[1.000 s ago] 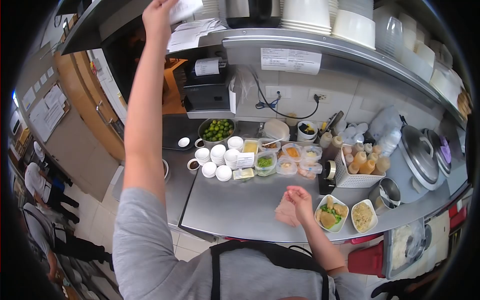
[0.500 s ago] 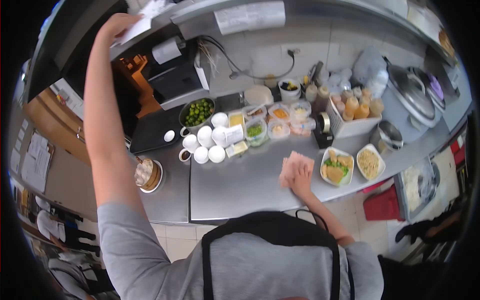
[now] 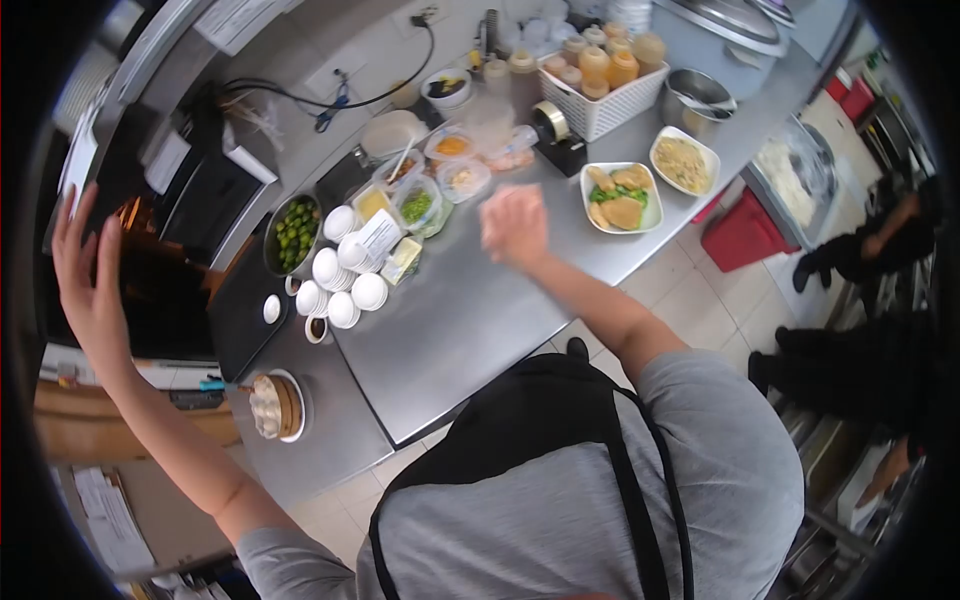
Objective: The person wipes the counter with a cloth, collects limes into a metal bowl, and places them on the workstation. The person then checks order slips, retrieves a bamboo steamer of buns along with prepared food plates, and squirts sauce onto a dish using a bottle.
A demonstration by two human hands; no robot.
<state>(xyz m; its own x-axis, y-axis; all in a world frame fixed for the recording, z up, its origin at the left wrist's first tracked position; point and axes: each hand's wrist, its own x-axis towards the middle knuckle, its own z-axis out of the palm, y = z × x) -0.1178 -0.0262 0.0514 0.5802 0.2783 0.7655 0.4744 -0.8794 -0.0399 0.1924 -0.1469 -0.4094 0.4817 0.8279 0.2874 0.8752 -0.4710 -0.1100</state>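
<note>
My left hand [image 3: 92,280] is raised at the far left, fingers spread, with nothing in it. Just above its fingertips a white paper slip [image 3: 82,150] hangs from the shelf edge. My right hand [image 3: 522,238] is over the steel counter [image 3: 450,335], closed on a pink cloth [image 3: 514,203]; motion blurs its fingers. To its right a white bowl of leafy greens and pale golden pieces [image 3: 622,200] stands beside a bowl of noodle-like food [image 3: 685,162]. Left of the hand are small tubs, one holding chopped greens [image 3: 417,207].
Stacked white cups [image 3: 340,270], a pot of green limes [image 3: 295,235] and a bamboo steamer [image 3: 277,407] stand on the left. A white basket of sauce bottles [image 3: 605,105] and a tape dispenser [image 3: 556,135] are at the back. Other people in dark clothing [image 3: 860,365] are on the right.
My left hand has let go of the paper slip at the shelf and come down with its fingers spread. My right hand has shifted across the counter with the cloth. The view has turned.
</note>
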